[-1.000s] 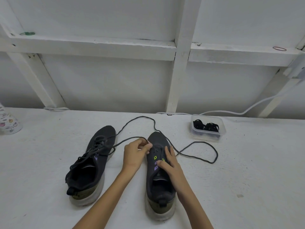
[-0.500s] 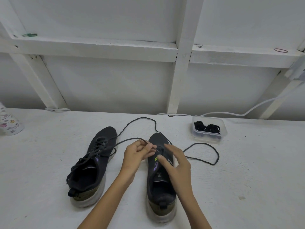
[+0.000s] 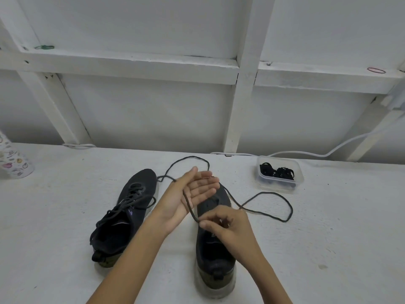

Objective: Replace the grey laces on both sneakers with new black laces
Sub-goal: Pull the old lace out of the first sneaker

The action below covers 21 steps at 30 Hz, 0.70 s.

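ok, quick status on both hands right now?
Left hand: open, fingers straight, the loose lace lying across its palm.
Right hand: pinching that lace just over the right sneaker.

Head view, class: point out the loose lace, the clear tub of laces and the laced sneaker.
loose lace (image 3: 292,210), head view, on the right bend of its loop.
clear tub (image 3: 300,178), head view, on its right wall.
laced sneaker (image 3: 131,201), head view, on the laced upper at midfoot.
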Tool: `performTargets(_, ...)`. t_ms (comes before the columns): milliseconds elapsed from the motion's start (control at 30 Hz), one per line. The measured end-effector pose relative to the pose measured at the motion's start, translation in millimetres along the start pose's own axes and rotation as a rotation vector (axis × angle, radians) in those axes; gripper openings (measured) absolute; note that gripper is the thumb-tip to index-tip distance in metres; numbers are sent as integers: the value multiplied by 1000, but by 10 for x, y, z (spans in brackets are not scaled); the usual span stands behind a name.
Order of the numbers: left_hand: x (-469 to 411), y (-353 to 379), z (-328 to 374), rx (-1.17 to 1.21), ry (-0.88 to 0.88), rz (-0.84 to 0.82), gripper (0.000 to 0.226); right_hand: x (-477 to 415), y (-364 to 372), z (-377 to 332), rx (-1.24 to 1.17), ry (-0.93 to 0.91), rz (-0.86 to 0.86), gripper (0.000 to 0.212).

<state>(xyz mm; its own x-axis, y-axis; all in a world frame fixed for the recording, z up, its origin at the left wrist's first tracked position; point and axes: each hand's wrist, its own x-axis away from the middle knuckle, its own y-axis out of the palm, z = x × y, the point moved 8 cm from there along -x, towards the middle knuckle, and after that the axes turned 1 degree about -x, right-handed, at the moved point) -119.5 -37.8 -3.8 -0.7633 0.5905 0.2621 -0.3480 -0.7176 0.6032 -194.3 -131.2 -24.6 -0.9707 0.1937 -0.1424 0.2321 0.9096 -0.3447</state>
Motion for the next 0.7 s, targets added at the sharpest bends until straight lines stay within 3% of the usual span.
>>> performTargets(100, 105, 168, 53, -27, -67, -59, 38, -108, -3, -8, 149, -4, -109, 9)
performTargets(200, 209, 335, -23, -83, -136, -132, 44, -288, -84, -57, 111, 43, -98, 11)
performTargets(300, 265, 389, -199, -187, -205, -180, 54, -440, -188, -185, 83, -23, -50, 42)
performTargets(433, 313, 302, -396, -194, -301, -178, 66, -562, -426, -384, -27, -146, 136, 15)
performTargets(500, 316, 255, -438, -172, -320, -169, 66, -547, -505, -468, -30, -206, 181, 13)
performTargets(700, 249, 174, -382, -54, -252, -96, 53, -201, -453, -688, 66, -383, 107, 14)
